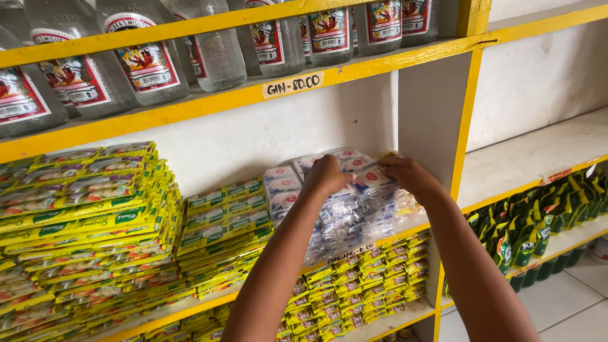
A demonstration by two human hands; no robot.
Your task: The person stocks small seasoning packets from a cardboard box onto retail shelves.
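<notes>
Left hand [326,175] closed on top of clear sachet stack [345,215], right hand [405,172] pinching its upper packets just beside, yellow-green sachet piles [114,215] left of both hands, glass bottles [215,44] on shelf above

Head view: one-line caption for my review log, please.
Both hands, left hand and right hand, rest on clear sachet packs stacked on a yellow shelf below glass bottles.

- Clear sachets [345,215] with white, red and blue print, stacked in leaning rows on the yellow-edged shelf [380,237].
- The stack stands against the shelf's right upright, its top row tilted toward the back wall.
</notes>
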